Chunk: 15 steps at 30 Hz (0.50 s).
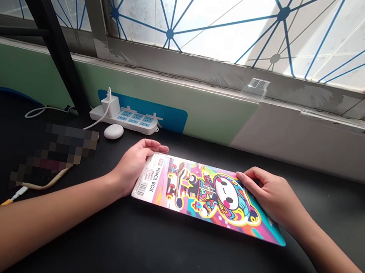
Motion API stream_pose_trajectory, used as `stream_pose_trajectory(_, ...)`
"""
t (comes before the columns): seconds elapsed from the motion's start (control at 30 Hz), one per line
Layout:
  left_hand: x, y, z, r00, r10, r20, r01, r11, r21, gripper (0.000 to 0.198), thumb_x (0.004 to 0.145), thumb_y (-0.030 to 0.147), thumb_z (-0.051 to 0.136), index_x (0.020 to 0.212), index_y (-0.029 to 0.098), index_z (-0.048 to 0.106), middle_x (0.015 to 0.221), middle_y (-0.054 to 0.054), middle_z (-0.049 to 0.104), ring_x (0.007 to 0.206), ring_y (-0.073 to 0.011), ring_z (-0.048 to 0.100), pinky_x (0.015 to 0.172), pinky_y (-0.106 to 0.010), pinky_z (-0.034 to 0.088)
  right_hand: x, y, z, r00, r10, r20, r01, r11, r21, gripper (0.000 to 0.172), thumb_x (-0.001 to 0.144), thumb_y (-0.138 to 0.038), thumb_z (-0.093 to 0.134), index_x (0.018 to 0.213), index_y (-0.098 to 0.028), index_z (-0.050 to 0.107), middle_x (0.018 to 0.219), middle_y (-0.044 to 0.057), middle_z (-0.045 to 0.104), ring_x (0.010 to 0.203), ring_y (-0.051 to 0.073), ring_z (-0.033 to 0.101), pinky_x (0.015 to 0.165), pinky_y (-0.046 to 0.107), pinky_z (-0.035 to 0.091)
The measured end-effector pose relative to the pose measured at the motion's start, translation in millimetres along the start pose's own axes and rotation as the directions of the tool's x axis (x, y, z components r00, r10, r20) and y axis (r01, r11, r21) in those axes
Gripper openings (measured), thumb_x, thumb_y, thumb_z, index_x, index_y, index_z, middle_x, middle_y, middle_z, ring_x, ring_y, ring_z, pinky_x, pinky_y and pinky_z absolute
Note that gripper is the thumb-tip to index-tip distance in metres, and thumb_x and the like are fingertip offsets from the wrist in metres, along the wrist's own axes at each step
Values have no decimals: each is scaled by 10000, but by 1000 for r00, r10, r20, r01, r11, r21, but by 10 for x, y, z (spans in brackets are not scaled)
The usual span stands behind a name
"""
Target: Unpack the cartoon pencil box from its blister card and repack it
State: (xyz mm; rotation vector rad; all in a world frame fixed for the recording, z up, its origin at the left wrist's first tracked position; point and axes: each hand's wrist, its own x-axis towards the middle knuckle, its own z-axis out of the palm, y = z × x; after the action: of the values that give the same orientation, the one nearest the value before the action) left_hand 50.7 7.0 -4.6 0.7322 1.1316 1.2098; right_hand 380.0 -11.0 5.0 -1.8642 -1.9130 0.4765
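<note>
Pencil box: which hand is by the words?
The left hand; it holds the white label end of the pencil box, while the right hand is beside the printed character's head.

Pencil box [205, 194] sits between left hand [135, 163] and right hand [267, 190]; power strip [135, 121] lies behind, leftward, on desk [160, 260]; window [216, 25] beyond.

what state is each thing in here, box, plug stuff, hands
pencil box: looks closed, cartoon side facing the camera
left hand: holding the box's label end
right hand: holding its far edge, near the other end
power strip: one charger plugged in
white charger: in the strip, white cable attached
pixelated patch: contents unreadable
</note>
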Motion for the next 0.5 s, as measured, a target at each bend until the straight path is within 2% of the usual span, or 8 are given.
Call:
stream_pose_trajectory(0.13, -3, -5, 15, 1000, 21, -9, -21, 1000, 13, 84, 982, 159, 511, 958, 198, 581, 1110, -91, 782, 779, -216, 773, 647, -335, 627, -21, -17, -15, 996, -61, -71, 60, 998, -18, 489, 873, -713, 545, 743, -255, 655, 640, 28, 714, 543, 210, 607, 483, 324, 411)
stream_pose_trajectory(0.23, -16, -6, 4, 999, 53, -11, -52, 997, 55, 94, 1011, 259, 532, 970, 209, 601, 1028, -61, 785, 728, -202, 758, 624, -315, 615, -53, -47, -30, 975, -145, -169, 138, 989, -53, 453, 908, -668, 541, 749, -257, 646, 644, 25, 697, 540, 203, 590, 508, 331, 416)
stream_pose_trajectory(0.37, -39, -22, -29, 995, 96, 38, -99, 991, 89, 408, 1019, 575, 477, 947, 208, 641, 776, -31, 737, 641, -188, 700, 595, -291, 587, -117, -94, -52, 896, -270, -353, 252, 963, -98, 481, 902, -714, 556, 739, -262, 588, 663, 15, 632, 545, 184, 529, 542, 336, 414)
stream_pose_trajectory(0.43, -53, -39, -46, 977, 166, 131, -177, 981, 84, 579, 982, 722, 413, 915, 201, 657, 742, -36, 719, 635, -186, 683, 600, -286, 577, -152, -120, -62, 845, -312, -433, 291, 950, -116, 518, 849, -767, 603, 717, -272, 527, 653, 0, 570, 543, 178, 485, 551, 341, 412)
stream_pose_trajectory(0.5, -70, -55, -63, 943, 250, 221, -273, 959, 76, 678, 934, 811, 390, 886, 197, 674, 763, -46, 723, 640, -189, 680, 601, -285, 567, -182, -146, -67, 811, -341, -475, 317, 939, -132, 548, 813, -792, 631, 697, -282, 469, 664, -1, 534, 563, 185, 471, 574, 352, 426)
